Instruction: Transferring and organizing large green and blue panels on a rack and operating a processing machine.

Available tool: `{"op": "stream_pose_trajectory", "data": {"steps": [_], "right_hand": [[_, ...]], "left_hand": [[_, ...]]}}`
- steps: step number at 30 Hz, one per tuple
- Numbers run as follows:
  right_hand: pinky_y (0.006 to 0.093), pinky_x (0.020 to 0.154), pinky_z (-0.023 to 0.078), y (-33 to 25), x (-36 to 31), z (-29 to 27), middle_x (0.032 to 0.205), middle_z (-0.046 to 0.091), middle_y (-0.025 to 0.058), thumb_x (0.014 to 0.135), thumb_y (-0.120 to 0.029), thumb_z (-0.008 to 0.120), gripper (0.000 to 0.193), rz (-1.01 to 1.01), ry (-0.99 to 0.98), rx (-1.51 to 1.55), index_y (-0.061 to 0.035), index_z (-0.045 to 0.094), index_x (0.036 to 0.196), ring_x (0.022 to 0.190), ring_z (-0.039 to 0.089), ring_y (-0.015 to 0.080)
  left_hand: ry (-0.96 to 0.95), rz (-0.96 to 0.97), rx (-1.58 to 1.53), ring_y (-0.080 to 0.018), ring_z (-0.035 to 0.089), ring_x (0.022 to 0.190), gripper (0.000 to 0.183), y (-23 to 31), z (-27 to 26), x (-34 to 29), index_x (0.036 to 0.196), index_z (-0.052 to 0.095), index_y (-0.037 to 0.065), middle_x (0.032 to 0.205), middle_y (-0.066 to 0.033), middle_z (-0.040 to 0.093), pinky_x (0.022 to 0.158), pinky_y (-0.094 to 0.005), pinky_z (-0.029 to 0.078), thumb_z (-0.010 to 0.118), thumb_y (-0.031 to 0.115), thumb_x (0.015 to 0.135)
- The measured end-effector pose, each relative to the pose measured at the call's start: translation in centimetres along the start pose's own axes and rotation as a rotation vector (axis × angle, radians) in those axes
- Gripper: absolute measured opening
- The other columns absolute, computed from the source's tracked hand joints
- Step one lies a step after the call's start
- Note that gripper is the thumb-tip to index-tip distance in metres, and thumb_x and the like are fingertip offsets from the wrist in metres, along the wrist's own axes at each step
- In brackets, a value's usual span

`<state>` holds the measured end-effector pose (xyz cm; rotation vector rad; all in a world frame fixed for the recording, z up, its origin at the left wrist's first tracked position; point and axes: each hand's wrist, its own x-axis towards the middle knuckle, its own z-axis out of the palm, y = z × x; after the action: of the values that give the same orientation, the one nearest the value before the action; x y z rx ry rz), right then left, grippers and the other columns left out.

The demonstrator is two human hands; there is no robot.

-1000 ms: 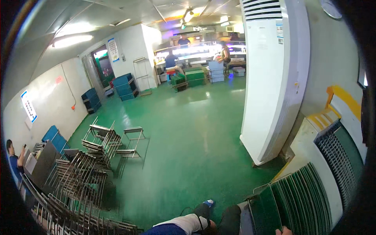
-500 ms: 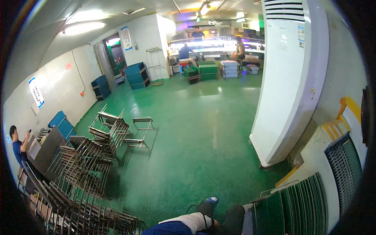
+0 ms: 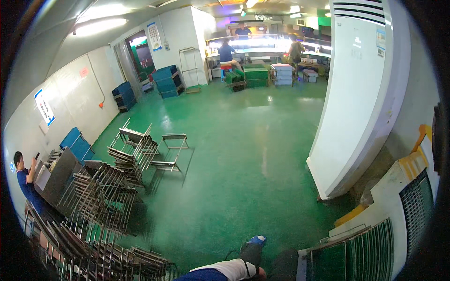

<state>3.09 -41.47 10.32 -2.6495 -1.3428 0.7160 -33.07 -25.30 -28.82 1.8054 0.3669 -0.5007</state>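
Observation:
At the lower edge, my left arm reaches inward in a navy sleeve with a white sleeve or cover (image 3: 232,269) over the forearm. Only a small part of my left hand (image 3: 261,273) shows, beside my dark-trousered leg (image 3: 282,266); its fingers are hidden. A thin dark cord (image 3: 231,254) curves by the forearm. One foot in a blue and white shoe (image 3: 257,240) rests on the green floor. My right hand is out of the picture. Closest on the right is a rack of upright green panels (image 3: 363,255).
Stacked metal frames (image 3: 105,194) crowd the left, with one frame (image 3: 174,152) standing apart. A person (image 3: 27,180) stands by the left wall. A tall white air conditioner (image 3: 356,103) rises on the right. Far back, people sit at a lit bench (image 3: 262,52) near green stacks (image 3: 256,76).
My view has turned slightly, so the room sits a little farther right in the picture. My left arm has dropped slightly toward the lower edge, and less of it shows.

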Motion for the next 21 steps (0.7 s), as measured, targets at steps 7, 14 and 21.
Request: {"op": "stream_pose_trajectory", "data": {"steps": [7,14,21], "right_hand": [[0.0435,0.091,0.043,1.4,1.1,0.7,0.112,0.059,0.0281,0.088,-0.036,0.056,0.051,0.001,-0.042,0.014,0.0061,0.056,0.117,0.108,0.054,0.0420],[0.0397,0.115,0.012,-3.5,-1.1,-3.2,0.152,0.015,0.0127,0.087,-0.053,0.048,0.078,0.227,-0.420,0.043,-0.0144,0.016,0.147,0.142,0.009,0.0265],[0.0420,0.109,0.025,-3.1,-3.1,-2.8,0.145,0.033,0.0189,0.094,-0.041,0.043,0.060,0.035,-0.241,0.108,-0.0031,0.035,0.139,0.133,0.031,0.0334]], "left_hand": [[-0.022,-0.022,0.055,-0.0203,0.051,0.102,0.040,-0.2,0.7,0.4,0.132,0.047,0.011,0.121,-0.0043,0.053,0.082,-0.0377,0.042,0.046,0.025,0.094],[-0.080,-0.120,0.195,-0.0220,0.051,0.107,0.042,1.6,0.5,0.5,0.134,0.046,0.011,0.125,-0.0052,0.053,0.085,-0.0395,0.042,0.044,0.025,0.094],[-0.219,-0.188,0.402,-0.0237,0.051,0.111,0.044,5.4,-0.2,0.4,0.137,0.044,0.012,0.130,-0.0060,0.052,0.089,-0.0414,0.042,0.043,0.025,0.095]]}}
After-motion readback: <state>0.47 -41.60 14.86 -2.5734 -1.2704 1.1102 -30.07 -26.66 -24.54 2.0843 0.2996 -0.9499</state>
